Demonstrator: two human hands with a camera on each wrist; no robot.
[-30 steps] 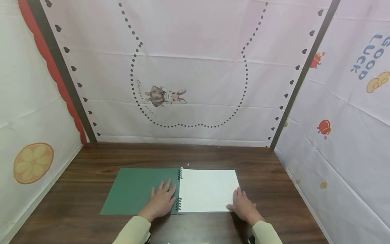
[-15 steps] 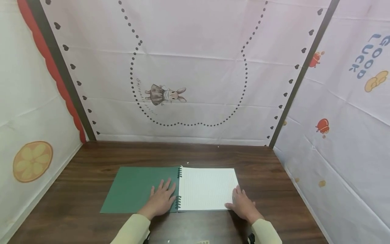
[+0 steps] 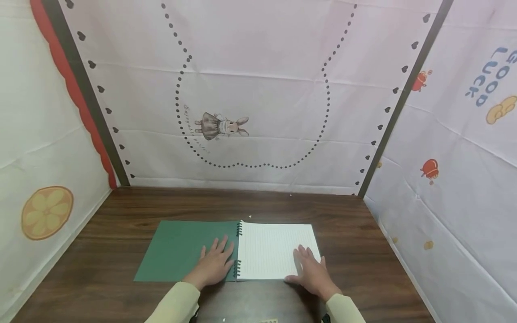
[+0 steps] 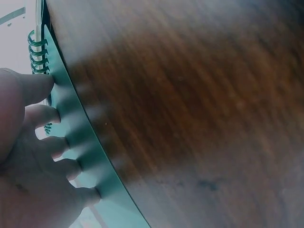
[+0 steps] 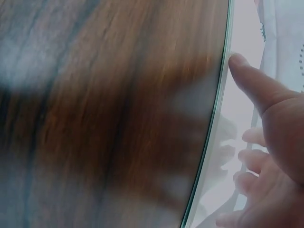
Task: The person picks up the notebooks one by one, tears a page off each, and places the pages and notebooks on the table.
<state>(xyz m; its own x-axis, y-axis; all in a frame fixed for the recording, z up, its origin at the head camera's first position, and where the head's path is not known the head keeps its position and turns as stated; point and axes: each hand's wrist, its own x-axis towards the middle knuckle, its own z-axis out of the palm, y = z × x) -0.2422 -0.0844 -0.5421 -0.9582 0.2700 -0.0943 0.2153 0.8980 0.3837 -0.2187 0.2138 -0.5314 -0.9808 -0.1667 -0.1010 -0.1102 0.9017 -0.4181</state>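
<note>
Left hand (image 3: 212,264): fingers spread, resting on the green cover (image 3: 181,246).
Right hand (image 3: 312,272): fingers spread over the lined page (image 3: 266,249), near right corner.
Notebook (image 3: 242,253): flat on the table (image 3: 242,204).
Opening: looks done; whether page-turning remains, cannot tell.

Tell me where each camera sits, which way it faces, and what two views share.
Head: worn on the head, facing forward and down at the open notebook, table and printed cloth; left hand, right hand and pale sleeves show.
Left wrist: worn there, facing that hand's work, the green cover and table; left hand at left.
Right wrist: worn there, facing the white page and table; right hand at right.
Both wrist views share the notebook and table.
</note>
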